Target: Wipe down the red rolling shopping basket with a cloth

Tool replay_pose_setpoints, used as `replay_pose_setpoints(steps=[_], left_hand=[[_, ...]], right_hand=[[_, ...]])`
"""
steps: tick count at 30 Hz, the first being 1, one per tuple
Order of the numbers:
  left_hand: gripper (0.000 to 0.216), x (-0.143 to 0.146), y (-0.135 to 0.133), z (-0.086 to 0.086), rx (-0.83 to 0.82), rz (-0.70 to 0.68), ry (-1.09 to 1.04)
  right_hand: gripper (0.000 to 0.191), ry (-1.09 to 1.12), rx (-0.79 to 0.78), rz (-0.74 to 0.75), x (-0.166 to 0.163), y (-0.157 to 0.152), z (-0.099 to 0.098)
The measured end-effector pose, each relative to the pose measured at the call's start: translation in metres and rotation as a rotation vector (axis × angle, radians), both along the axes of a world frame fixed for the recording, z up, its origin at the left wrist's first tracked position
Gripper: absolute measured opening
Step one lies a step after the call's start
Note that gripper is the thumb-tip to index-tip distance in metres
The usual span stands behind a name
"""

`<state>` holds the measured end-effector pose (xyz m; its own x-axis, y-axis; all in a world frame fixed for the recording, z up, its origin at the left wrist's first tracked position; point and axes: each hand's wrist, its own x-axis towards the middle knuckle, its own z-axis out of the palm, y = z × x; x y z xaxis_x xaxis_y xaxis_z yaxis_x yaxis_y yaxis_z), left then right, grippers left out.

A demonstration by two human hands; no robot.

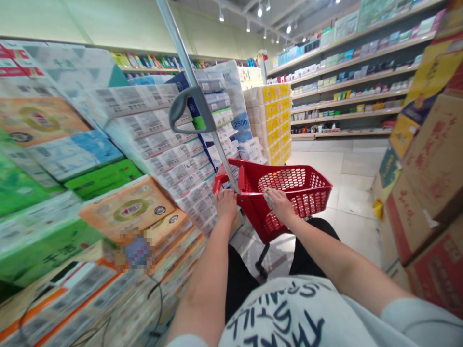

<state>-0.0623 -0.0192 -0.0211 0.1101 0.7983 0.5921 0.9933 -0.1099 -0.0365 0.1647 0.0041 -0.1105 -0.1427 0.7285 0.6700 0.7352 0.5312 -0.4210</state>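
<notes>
In front of my knees stands a red plastic shopping cart (311, 202) with perforated sides and a wheel below. A metal pole with a grey loop handle (193, 111) rises from its near left end and leans left. My left hand (226, 202) is closed over the cart's red corner, close to the foot of the pole. At the near side rim, my right hand (281, 205) is closed on a small pale crumpled cloth (268, 197), pressed against the rim. The fingertips of both hands are partly hidden.
Stacked tissue packs (152, 130) crowd the left side, with orange packs (133, 207) close to my left arm. Yellow-and-white packs (277, 123) stand behind the cart. Cardboard boxes (430, 159) line the right. Stocked shelves (347, 96) fill the back, beyond the tiled floor (356, 178).
</notes>
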Motion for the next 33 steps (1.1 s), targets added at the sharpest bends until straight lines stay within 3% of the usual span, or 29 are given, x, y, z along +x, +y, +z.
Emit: replay_pose_setpoints(steps=[3, 5, 8, 12, 14, 18, 22, 26, 29, 33], left_hand=[[0.029, -0.001, 0.001, -0.001, 0.004, -0.005, 0.001], [0.029, -0.001, 0.001, 0.000, 0.002, -0.004, -0.001], [0.030, 0.000, 0.001, 0.000, 0.002, 0.000, -0.005], [0.030, 0.000, 0.002, 0.000, 0.002, 0.007, -0.018], [0.030, 0.000, 0.003, 0.000, 0.005, 0.016, -0.018], [0.030, 0.000, 0.003, -0.001, 0.010, 0.025, 0.003], [0.028, -0.002, 0.000, 0.000, -0.013, 0.012, 0.018], [0.027, -0.002, -0.001, 0.000, 0.001, 0.007, 0.016], [0.028, -0.001, 0.000, -0.002, 0.022, 0.000, -0.010], [0.029, 0.000, -0.002, -0.001, 0.013, -0.021, -0.034]], right_hand=[[0.042, 0.084, -0.064, -0.266, 0.043, 0.011, -0.020], [0.038, 0.111, -0.098, -0.319, 0.055, 0.018, -0.025], [0.040, 0.157, -0.107, -0.369, 0.048, 0.023, -0.027], [0.052, 0.238, -0.118, -0.452, 0.006, 0.014, -0.019], [0.055, 0.255, -0.120, -0.366, -0.027, 0.006, -0.006], [0.064, 0.223, 0.018, 0.152, -0.093, -0.006, 0.027], [0.068, 0.293, 0.015, 0.238, -0.113, -0.011, 0.043], [0.064, 0.140, 0.088, 0.278, -0.084, -0.013, 0.032], [0.063, 0.007, 0.081, 0.192, -0.040, -0.010, 0.010], [0.055, 0.009, -0.051, -0.201, 0.030, 0.000, -0.020]])
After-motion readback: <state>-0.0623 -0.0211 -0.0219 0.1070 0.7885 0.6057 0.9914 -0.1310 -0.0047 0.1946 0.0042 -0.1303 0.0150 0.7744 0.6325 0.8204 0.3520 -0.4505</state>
